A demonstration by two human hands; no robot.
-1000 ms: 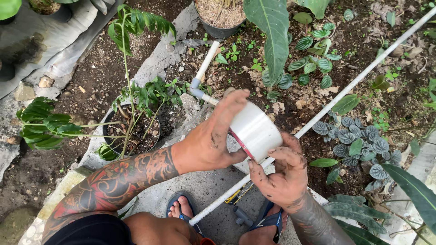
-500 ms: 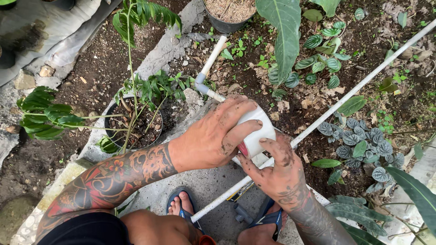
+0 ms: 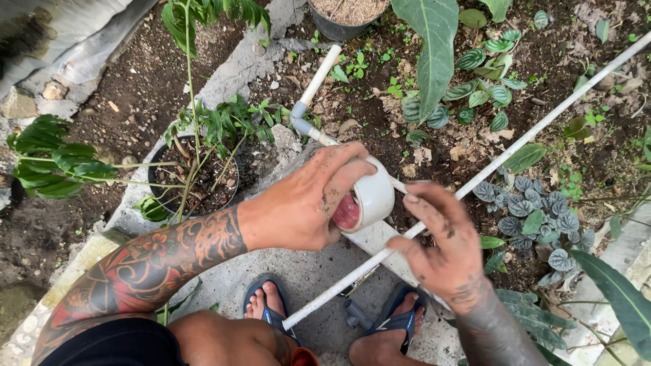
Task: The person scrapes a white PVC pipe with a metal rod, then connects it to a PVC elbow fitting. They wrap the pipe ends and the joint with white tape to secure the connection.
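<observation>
My left hand [image 3: 305, 203] grips a white roll of tape [image 3: 369, 198] with a red core, fingers curled over its top. My right hand [image 3: 441, 244], soiled with dirt, hovers just right of the roll with fingers spread and bent, thumb and forefinger near the roll's edge. Whether it pinches the tape's end I cannot tell. Below both hands a long white plastic pipe [image 3: 515, 146] runs diagonally from near my feet to the upper right. A second white pipe with a grey elbow joint [image 3: 302, 115] lies beyond the roll.
A black pot with a leafy plant [image 3: 196, 179] stands left of the hands. Another pot [image 3: 342, 17] sits at the top. Soil, small plants and broad leaves [image 3: 434, 54] fill the right side. My feet in blue sandals [image 3: 268, 301] rest on a concrete slab.
The left hand turned the roll so its red core faces down-left. The right hand came off the roll and rose to the right, fingers spread.
</observation>
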